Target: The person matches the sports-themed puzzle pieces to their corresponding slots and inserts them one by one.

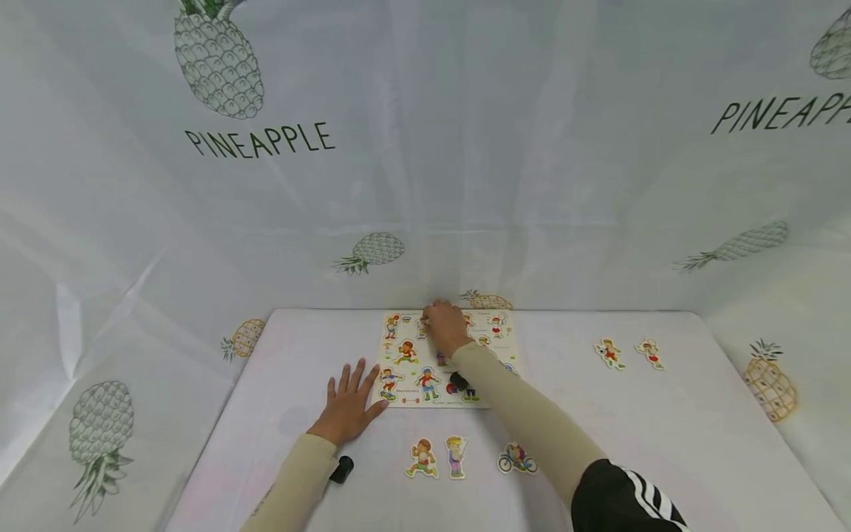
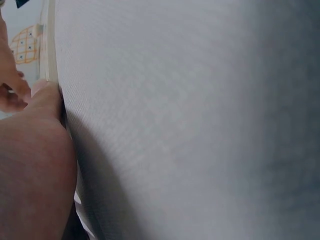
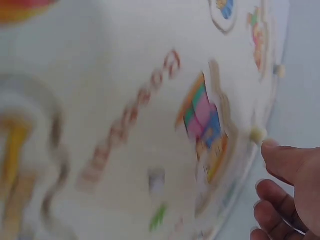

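A puzzle board (image 1: 412, 395) with sports pictures lies flat at the table's far edge. My right hand (image 1: 445, 325) bends over its upper middle, the fingers curled. In the right wrist view, a fingertip of the right hand (image 3: 290, 185) is right at the small pale knob (image 3: 257, 135) of a colourful figure piece (image 3: 205, 125); whether it is pinched I cannot tell. My left hand (image 1: 348, 406) rests on the table with spread fingers, its fingertips beside the board's lower left edge; in the left wrist view the left hand (image 2: 35, 160) lies low along the tabletop.
Below the board lie a running figure (image 1: 422, 458), a yellow-capped figure (image 1: 456, 457) and a cyclist piece (image 1: 516, 459). Two more figure pieces (image 1: 609, 354) (image 1: 650, 354) lie to the right. A pineapple-print sheet (image 1: 425, 185) stands behind the white table (image 1: 598, 421).
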`<state>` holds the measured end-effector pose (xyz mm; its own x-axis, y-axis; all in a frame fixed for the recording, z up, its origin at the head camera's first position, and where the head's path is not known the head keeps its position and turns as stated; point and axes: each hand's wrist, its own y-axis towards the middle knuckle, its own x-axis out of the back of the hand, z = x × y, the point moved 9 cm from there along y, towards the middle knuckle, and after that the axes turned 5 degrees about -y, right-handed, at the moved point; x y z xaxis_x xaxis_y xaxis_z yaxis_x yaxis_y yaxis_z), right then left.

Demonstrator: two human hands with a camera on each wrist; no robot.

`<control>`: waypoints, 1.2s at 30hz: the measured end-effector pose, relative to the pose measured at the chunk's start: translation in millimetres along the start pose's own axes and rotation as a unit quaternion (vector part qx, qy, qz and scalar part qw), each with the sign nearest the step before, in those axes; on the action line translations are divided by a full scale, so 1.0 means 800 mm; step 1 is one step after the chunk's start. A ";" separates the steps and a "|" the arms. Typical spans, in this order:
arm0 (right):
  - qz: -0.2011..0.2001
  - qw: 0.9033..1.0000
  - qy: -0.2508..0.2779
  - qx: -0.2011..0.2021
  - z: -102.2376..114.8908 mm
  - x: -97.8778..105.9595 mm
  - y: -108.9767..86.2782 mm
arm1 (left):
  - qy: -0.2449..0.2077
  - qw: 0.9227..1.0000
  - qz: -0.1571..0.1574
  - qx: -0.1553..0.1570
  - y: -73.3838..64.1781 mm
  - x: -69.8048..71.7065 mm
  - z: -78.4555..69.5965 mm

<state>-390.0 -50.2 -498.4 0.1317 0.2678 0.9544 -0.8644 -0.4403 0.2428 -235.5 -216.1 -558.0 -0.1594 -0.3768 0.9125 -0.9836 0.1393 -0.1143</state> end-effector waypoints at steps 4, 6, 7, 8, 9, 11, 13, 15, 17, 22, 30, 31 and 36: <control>-0.010 1.000 -0.008 0.002 -0.014 0.018 -0.010 | 0.002 1.000 -0.017 -0.015 0.003 -0.006 0.010; -0.026 1.000 -0.009 -0.001 -0.025 0.029 -0.017 | 0.005 1.000 -0.017 -0.013 0.003 -0.006 0.013; -0.033 0.999 -0.011 -0.004 -0.031 0.035 -0.021 | 0.008 1.000 -0.014 -0.011 0.004 -0.007 0.014; -0.040 0.999 -0.011 -0.007 -0.038 0.040 -0.025 | 0.005 1.000 -0.015 -0.011 0.003 -0.005 0.013; -0.044 0.999 -0.010 -0.012 -0.046 0.045 -0.030 | 0.005 1.000 -0.014 -0.009 0.002 -0.003 0.012; -0.047 0.999 -0.009 -0.026 -0.062 0.052 -0.040 | 0.000 1.000 -0.010 -0.005 0.001 0.001 0.010; -0.039 0.998 -0.005 -0.043 -0.078 0.058 -0.051 | -0.002 1.000 -0.007 -0.001 0.001 0.004 0.007; -0.034 0.998 0.000 -0.057 -0.094 0.063 -0.064 | 0.003 1.000 0.001 0.007 0.000 0.006 0.006; -0.033 0.997 0.000 -0.068 -0.108 0.068 -0.078 | 0.007 1.000 0.005 0.011 0.000 0.006 0.005; -0.044 0.995 0.002 -0.090 -0.145 0.080 -0.113 | -0.002 1.000 0.003 0.005 -0.001 0.006 0.003; -0.066 0.990 -0.006 -0.121 -0.203 0.099 -0.164 | -0.018 1.000 -0.008 -0.012 0.000 -0.001 0.003; -0.071 0.990 -0.008 -0.123 -0.210 0.101 -0.170 | -0.017 1.000 -0.010 -0.012 0.000 -0.003 0.004; -0.092 0.987 -0.013 -0.129 -0.241 0.112 -0.197 | -0.006 1.000 -0.011 -0.012 0.002 -0.009 0.005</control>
<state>-335.3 208.6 -484.8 0.3073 0.2990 0.9034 -0.9191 -0.1528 0.3632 -236.4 -217.1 -566.6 -0.1383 -0.3919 0.9095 -0.9847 0.1531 -0.0838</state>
